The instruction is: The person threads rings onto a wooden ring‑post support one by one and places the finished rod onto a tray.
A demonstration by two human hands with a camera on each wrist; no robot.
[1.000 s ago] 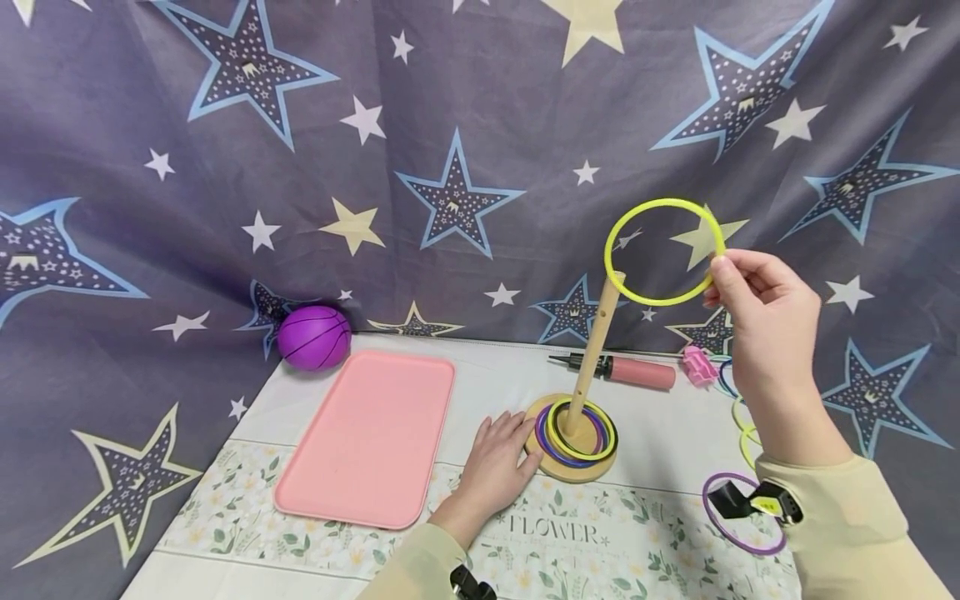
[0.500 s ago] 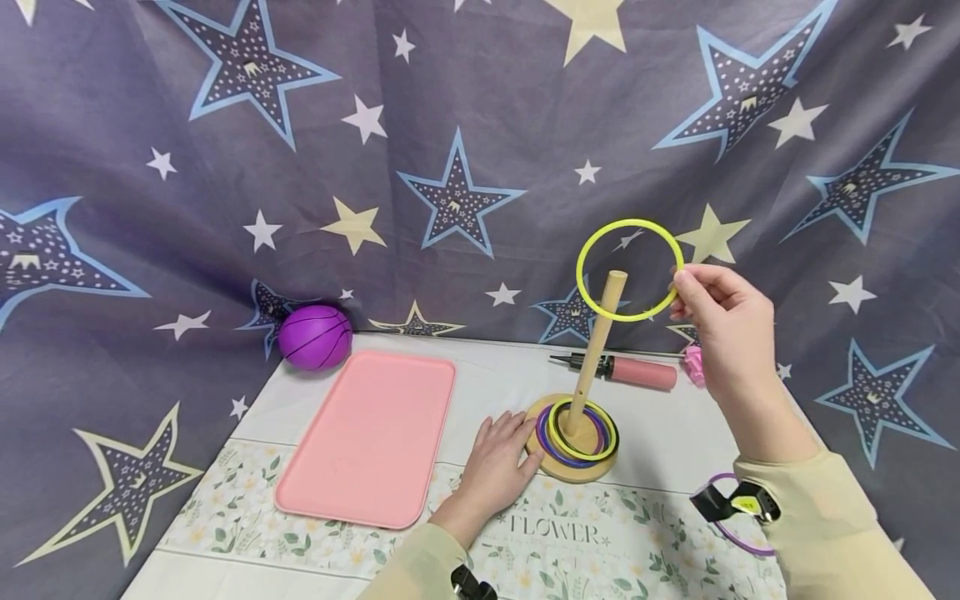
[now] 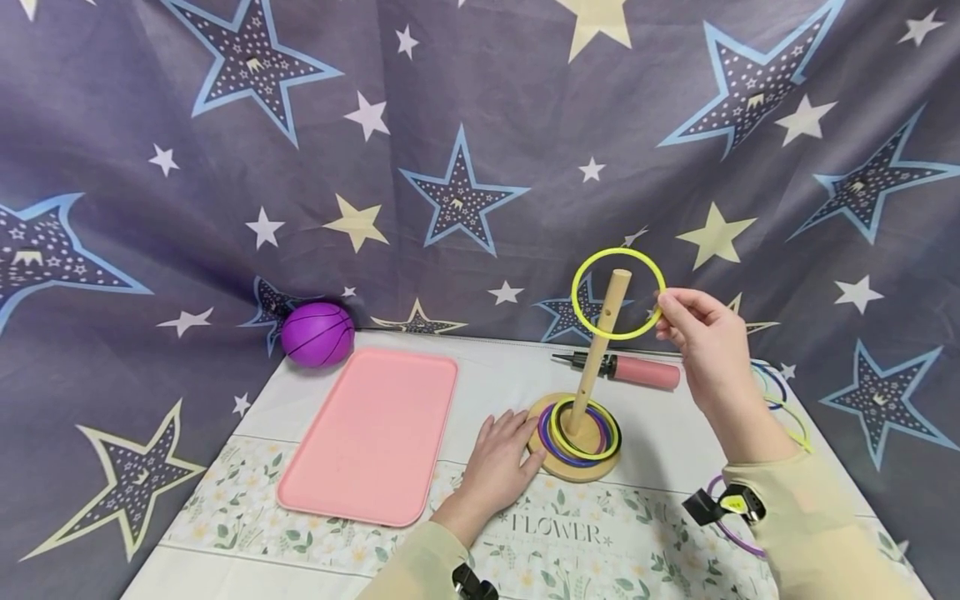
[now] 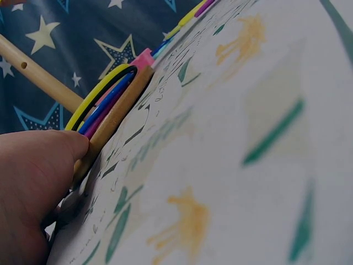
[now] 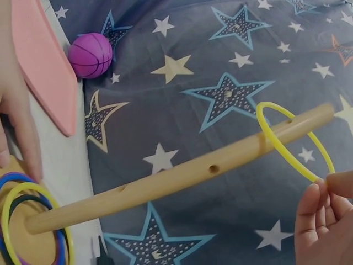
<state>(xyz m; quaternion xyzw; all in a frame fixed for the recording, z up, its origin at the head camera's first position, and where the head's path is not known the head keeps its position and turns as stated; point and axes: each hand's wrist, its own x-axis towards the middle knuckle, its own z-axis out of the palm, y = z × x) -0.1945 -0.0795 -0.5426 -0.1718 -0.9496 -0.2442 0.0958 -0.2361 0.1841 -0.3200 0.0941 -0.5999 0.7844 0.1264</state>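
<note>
My right hand point(image 3: 705, 342) pinches a yellow ring point(image 3: 618, 336) at its right side, thumb against fingertips. The upper end of a wooden post point(image 3: 596, 367) passes through this ring, as the right wrist view plainly shows. The post rises, leaning right in the head view, from a round wooden base point(image 3: 576, 474). Several rings, with yellow, black, blue and purple showing, lie stacked around its foot, a yellow ring point(image 4: 98, 88) uppermost. My left hand point(image 3: 495, 467) lies low at the base's left edge, fingers stretched forward and touching the rim.
Left of the post lies a pink tray point(image 3: 367, 437), with a purple ball point(image 3: 318, 335) behind it. A pink and black hand pump point(image 3: 645, 372) lies behind the post. Several loose rings, including a purple ring point(image 3: 738, 542), are on the right, partly behind the right arm.
My right hand has moved left and down with the yellow ring, bringing it from beside the post's top to around it. My left hand stays at the base.
</note>
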